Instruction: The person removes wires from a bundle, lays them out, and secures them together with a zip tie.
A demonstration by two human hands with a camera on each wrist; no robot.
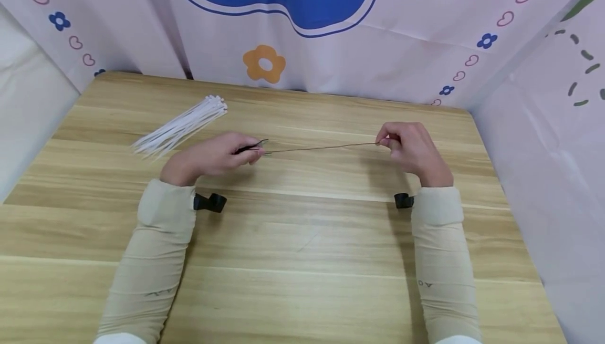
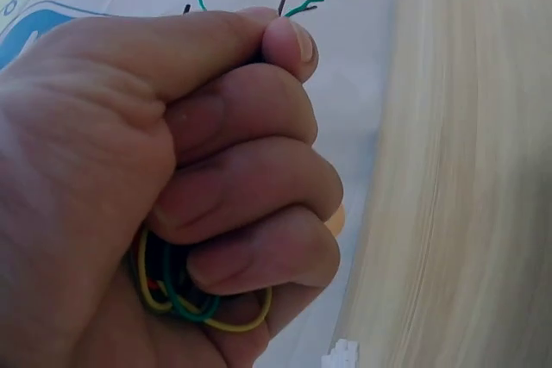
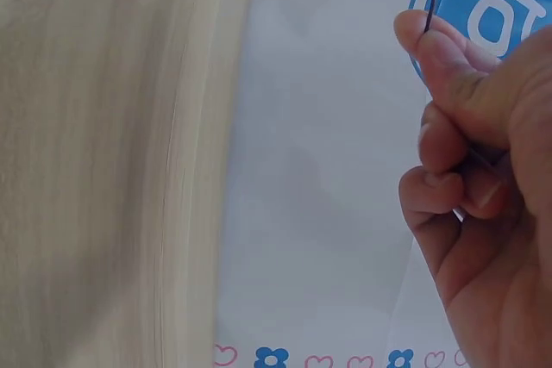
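Observation:
A thin brownish wire [image 1: 326, 147] runs nearly straight between the two hands above the table. My left hand [image 1: 215, 154] pinches its left end between thumb and forefinger. Short green and black wire ends [image 2: 302, 8] poke out at those fingertips. Under the curled fingers of that hand sits a coil of yellow and green wires [image 2: 203, 312], mostly hidden in the palm. My right hand [image 1: 410, 147] pinches the wire's other end between thumb and forefinger, its remaining fingers curled in, as the right wrist view shows.
A bundle of white cable ties [image 1: 184, 126] lies on the wooden table [image 1: 302, 281], behind and left of the left hand. Black wrist mounts [image 1: 210, 202] stick out from both sleeves. A printed cloth [image 1: 340, 60] hangs along the table's back edge, with pale cloth at both sides.

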